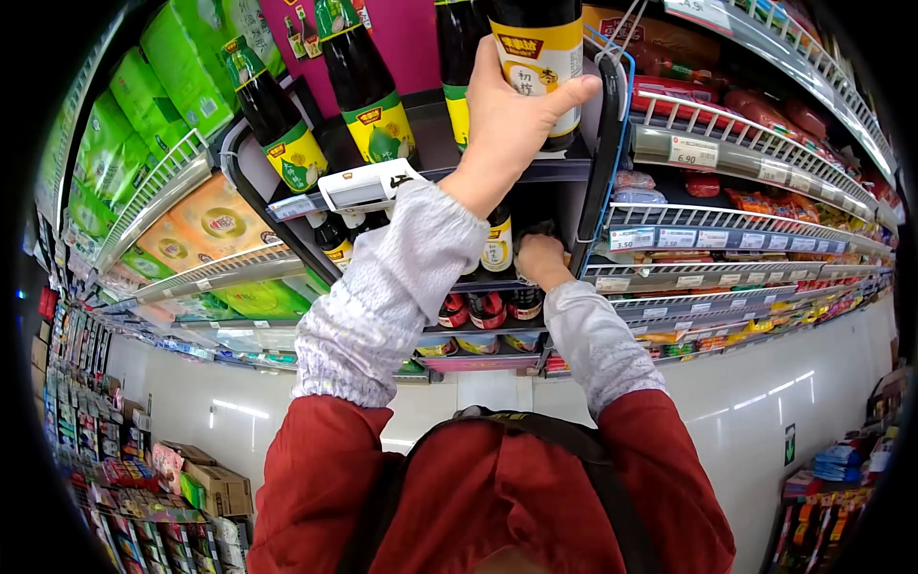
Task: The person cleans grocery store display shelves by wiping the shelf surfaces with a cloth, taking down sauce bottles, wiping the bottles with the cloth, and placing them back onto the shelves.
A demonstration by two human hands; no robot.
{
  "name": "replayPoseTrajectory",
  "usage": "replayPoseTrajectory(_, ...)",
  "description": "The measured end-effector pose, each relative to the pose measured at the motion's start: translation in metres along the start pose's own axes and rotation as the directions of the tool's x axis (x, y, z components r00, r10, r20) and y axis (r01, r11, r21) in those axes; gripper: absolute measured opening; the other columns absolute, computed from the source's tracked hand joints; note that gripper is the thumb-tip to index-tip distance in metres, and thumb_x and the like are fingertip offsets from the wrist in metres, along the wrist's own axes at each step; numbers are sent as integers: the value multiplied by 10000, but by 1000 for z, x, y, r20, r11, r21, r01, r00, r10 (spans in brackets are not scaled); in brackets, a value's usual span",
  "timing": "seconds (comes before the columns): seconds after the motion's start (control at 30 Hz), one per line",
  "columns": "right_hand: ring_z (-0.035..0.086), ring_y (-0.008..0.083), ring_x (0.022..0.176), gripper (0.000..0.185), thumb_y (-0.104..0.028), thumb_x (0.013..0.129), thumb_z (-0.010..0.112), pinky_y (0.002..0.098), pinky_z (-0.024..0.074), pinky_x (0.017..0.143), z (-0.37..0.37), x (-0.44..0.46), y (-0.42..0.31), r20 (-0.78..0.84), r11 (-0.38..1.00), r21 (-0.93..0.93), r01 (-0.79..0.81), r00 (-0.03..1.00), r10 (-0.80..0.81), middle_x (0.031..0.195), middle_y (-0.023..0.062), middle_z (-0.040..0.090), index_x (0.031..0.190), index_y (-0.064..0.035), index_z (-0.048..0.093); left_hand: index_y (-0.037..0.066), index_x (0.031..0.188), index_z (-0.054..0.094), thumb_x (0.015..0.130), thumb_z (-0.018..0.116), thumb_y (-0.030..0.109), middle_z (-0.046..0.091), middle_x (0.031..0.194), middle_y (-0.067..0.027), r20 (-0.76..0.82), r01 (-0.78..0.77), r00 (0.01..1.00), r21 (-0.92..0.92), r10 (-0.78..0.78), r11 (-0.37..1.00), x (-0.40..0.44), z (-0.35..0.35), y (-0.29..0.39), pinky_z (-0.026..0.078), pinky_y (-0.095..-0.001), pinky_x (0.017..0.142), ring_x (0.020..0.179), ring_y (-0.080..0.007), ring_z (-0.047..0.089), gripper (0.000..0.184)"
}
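My left hand [516, 120] is wrapped round a dark bottle [540, 48] with a yellow and white label, upright at the right end of the upper shelf [430, 172]. Lower down, my right hand [543, 258] reaches into the shelf below, its fingers curled on a greyish crumpled thing that I cannot make out. Just left of it stands a bottle [497, 247] with a yellow and white label. Dark bottles with yellow-green labels [382, 129] stand left of my left hand.
Green packs [172, 72] fill the left shelves. Wire-edged shelves with packaged food [765, 196] stand on the right. A price display [359, 188] sticks out from the upper shelf edge. Red-capped jars [486, 311] sit lower down. Cardboard boxes [225, 488] are behind at lower left.
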State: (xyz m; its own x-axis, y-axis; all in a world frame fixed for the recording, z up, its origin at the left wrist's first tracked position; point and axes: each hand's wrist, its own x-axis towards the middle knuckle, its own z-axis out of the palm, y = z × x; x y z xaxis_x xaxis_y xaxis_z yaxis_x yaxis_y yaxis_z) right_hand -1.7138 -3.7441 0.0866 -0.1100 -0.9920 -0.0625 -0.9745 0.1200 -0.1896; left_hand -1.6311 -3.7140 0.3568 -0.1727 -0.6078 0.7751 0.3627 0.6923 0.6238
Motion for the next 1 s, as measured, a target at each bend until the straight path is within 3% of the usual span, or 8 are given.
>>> replayPoseTrajectory(0.1,638,295,1039,313,-187,839,495,402,492,855,2,1,1,-20,1000,-4,-8,1000,8,1121,152,659,1059,-76,689,14,1089,443,635,866,167,631,1006,-117,-28,-73,996,194,80,978,3,10,-25,523,-329,795,900,-209,641,639)
replayPoseTrajectory(0.23,643,290,1028,304,-186,837,505,404,497,851,-4,-1,0,-4,1000,3,-6,1000,6,1104,151,666,1047,-74,695,-23,1068,465,603,875,193,642,991,-156,-94,77,995,377,-45,923,-1,12,-39,524,-355,799,904,-258,648,656)
replayPoseTrajectory(0.43,656,288,994,282,-192,812,540,403,511,830,-3,-1,3,-3,999,21,38,999,-38,1050,153,682,1003,-73,709,-55,1045,466,592,881,262,660,917,-192,-123,92,992,575,-25,813,-6,16,-47,529,-367,748,830,-308,669,691)
replayPoseTrajectory(0.57,651,320,998,294,-190,825,525,441,529,804,3,8,4,17,1000,-5,24,1000,-24,1081,161,670,1030,-70,698,-83,1054,419,608,869,323,647,900,-233,-89,31,995,642,35,766,-4,14,-54,537,-388,698,813,-350,666,752)
replayPoseTrajectory(0.6,650,323,1003,297,-188,836,508,450,527,817,-2,6,3,47,999,5,38,998,-38,1089,165,666,1032,-72,698,-88,1042,456,632,856,392,648,964,-198,-115,97,993,653,-28,751,-4,13,-55,529,-348,765,876,-262,661,748)
replayPoseTrajectory(0.7,658,315,972,331,-252,807,540,403,527,816,4,11,6,12,999,20,40,999,-41,1043,196,670,1017,-43,687,-21,1111,490,756,741,227,629,950,-183,-54,12,998,655,30,756,-9,15,-44,506,-385,751,893,-306,638,500)
replayPoseTrajectory(0.73,655,312,984,333,-249,814,534,400,525,821,5,13,7,23,998,7,57,998,-57,1059,195,666,1035,-48,681,-30,1127,474,756,737,261,614,984,-235,-49,23,999,623,9,782,-10,13,-43,494,-414,792,924,-374,622,540)
replayPoseTrajectory(1.0,604,299,1113,316,-189,864,526,424,492,890,0,17,2,93,1000,5,-2,996,2,1213,144,618,1135,-105,665,-25,1126,467,787,706,256,624,1009,-235,-36,53,999,665,-39,745,-25,8,-33,488,-415,820,952,-360,625,501)
